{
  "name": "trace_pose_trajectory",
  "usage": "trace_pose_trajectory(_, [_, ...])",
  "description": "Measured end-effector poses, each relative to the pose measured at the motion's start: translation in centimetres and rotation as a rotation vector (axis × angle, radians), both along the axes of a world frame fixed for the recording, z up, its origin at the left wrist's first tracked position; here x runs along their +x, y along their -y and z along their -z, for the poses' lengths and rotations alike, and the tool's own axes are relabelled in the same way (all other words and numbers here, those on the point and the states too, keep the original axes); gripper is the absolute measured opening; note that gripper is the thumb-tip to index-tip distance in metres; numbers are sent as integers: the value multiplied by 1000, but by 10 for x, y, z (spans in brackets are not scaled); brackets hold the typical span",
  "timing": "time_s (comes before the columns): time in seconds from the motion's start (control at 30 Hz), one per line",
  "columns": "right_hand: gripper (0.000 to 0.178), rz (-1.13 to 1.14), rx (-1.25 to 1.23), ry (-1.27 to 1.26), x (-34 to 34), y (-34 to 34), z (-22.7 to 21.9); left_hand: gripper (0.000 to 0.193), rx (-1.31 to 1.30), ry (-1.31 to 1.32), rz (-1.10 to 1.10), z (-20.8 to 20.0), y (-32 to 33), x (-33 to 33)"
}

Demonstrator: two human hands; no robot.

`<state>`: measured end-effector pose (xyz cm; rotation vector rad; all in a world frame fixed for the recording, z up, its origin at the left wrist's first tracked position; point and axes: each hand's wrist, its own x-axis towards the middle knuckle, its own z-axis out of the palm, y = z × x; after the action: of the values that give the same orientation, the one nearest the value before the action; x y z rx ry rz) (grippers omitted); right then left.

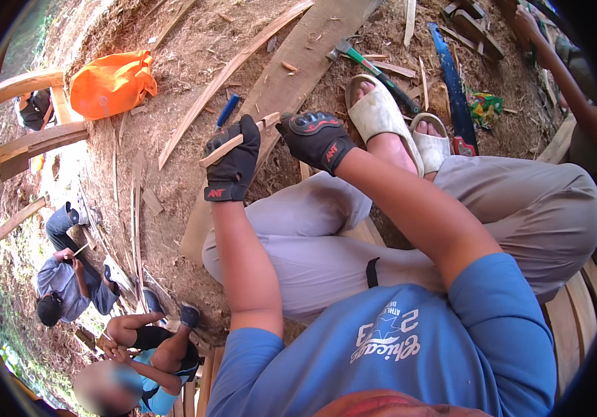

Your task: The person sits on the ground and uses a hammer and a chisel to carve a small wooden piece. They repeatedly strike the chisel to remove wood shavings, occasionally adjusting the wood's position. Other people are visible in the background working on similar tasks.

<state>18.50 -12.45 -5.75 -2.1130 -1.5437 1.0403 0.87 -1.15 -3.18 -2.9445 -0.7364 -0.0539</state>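
A thin, pale wooden strip (222,151) slants up to the right between my gloved hands. My left hand (234,158), in a black glove, is closed around its middle. The strip's far end runs up to the curled fingers of my right hand (314,139), also black-gloved with a hard knuckle guard; the fingertips are hidden from above. Just beyond my left hand lies a blue-handled tool (227,110), its working end not clear. Beneath and beyond the hands stretches a long, wide plank (305,52) with shavings on it.
A green-and-black hammer (382,75) and a blue-bladed saw (453,90) lie near my sandalled feet (392,128). An orange bag (112,83) sits far left. Loose slats and chips litter the dirt. Two people sit at the left (79,278), (156,347); another person's arm (562,76) shows far right.
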Motion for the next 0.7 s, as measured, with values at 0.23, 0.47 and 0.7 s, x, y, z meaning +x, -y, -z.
trace_pose_trajectory(0.23, [28,-125,-20,19,7,-6,17,34,-178,-17,-10,8,-5,-16])
trace_pose_trajectory(0.47, [27,-113,-87,198,27,-1,74,15,-168,48,63,-5,-3,14])
trace_pose_trajectory(0.7, [33,-54,-232,25,22,6,94,48,-477,120,-219,-20,18,28])
